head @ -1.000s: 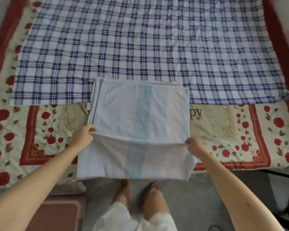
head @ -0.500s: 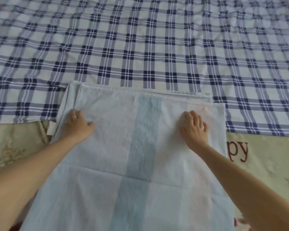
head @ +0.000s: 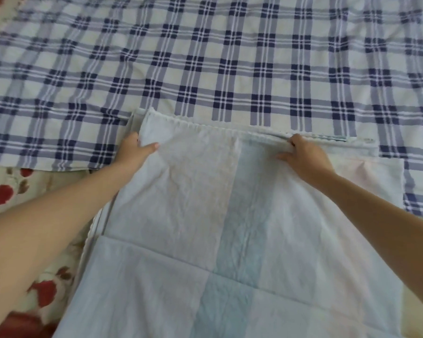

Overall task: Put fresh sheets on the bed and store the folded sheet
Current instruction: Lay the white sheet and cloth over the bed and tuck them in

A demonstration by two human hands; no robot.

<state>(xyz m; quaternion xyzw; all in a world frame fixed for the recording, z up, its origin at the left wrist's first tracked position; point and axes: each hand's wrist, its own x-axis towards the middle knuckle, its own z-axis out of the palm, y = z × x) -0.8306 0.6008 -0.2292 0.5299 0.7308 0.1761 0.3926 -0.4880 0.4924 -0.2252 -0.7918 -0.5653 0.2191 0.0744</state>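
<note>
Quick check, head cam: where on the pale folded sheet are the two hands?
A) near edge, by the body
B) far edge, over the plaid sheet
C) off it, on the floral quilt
B: the left hand and right hand both grip the far edge of the folded sheet, which lies on the plaid sheet.

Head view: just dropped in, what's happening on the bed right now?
A person is working on a pale folded sheet lying in front of them. The left hand grips its far left corner and the right hand pinches its far edge. The sheet partly overlaps the blue plaid sheet spread out beyond it, and a floral quilt shows underneath at left.
</note>
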